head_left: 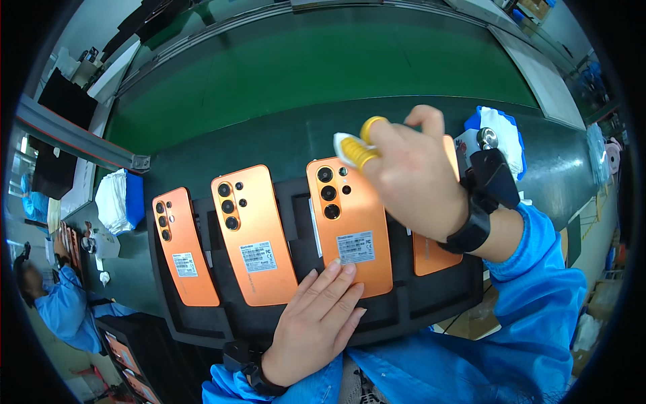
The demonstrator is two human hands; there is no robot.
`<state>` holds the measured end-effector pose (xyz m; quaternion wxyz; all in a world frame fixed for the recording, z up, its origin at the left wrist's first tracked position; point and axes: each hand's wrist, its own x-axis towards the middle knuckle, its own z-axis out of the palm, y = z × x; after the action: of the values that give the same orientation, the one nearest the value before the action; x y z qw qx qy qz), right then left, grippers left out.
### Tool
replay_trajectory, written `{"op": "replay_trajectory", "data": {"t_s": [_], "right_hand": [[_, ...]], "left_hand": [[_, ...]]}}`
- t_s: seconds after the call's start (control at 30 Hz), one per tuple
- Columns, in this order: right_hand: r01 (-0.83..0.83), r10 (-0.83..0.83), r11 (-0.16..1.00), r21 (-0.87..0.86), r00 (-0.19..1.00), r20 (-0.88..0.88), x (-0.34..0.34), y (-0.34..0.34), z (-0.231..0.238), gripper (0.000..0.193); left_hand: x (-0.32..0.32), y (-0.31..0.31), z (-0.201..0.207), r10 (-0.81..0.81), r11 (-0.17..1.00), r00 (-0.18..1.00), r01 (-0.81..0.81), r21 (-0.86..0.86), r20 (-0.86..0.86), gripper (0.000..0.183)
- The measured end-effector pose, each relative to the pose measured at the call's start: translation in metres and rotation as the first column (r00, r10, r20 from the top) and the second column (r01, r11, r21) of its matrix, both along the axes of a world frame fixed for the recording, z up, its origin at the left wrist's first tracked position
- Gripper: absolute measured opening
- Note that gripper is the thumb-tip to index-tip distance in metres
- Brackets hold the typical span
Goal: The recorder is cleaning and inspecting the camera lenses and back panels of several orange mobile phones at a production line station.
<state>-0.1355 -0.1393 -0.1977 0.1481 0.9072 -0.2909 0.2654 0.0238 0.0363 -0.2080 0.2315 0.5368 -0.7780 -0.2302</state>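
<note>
Orange smartphones lie face down in a black tray (192,324). Fingers of my left hand (316,323) rest stretched out on the lower edge of one phone (360,222), below its white printed label (356,247). Above that phone's camera end, my right hand (414,165) has yellow finger cots on and is closed on a small white cloth (342,149). My right hand and wrist partly cover the rightmost phone (434,257). To the left lie a second labelled phone (262,222) and, at the far left, another phone (183,232).
Blue bins of white cloths stand at left (134,202) and right (513,145). A small metal-topped dispenser (486,139) is beside the right bin. Behind the tray runs a green belt (323,74). A co-worker in blue (67,303) is at far left, near another black tray (168,357) of phones.
</note>
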Motion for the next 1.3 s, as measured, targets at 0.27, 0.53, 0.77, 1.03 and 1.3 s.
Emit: {"op": "replay_trajectory", "data": {"t_s": [0.27, 0.53, 0.77, 1.03, 1.3], "right_hand": [[0.107, -0.105, 0.994, 0.018, 0.991, -0.078, -0.017, -0.003, 0.003, 0.01], [0.586, -0.584, 0.809, -0.055, 0.81, 0.046, -0.132, -0.018, 0.049, 0.024], [0.613, -0.602, 0.788, 0.062, 0.787, -0.135, -0.172, -0.017, 0.007, 0.017], [0.606, -0.611, 0.779, 0.158, 0.791, -0.023, -0.168, -0.009, 0.033, 0.026], [-0.094, 0.094, 0.995, 0.026, 0.995, -0.017, 0.002, 0.009, 0.076, 0.035]], "left_hand": [[-0.003, -0.001, -0.001, -0.002, 0.999, 0.999, 0.001, -0.044, -0.038, 0.038], [-0.001, 0.006, -0.005, -0.016, 0.995, 1.0, 0.017, -0.094, 0.016, 0.035], [-0.001, 0.012, -0.001, -0.006, 0.987, 0.997, 0.018, -0.162, 0.074, 0.035], [0.043, 0.035, 0.023, 0.122, 0.976, 0.992, -0.128, -0.175, -0.043, 0.035], [0.078, 0.048, 0.005, 0.297, 0.941, 0.955, -0.291, -0.173, 0.011, 0.04]]}}
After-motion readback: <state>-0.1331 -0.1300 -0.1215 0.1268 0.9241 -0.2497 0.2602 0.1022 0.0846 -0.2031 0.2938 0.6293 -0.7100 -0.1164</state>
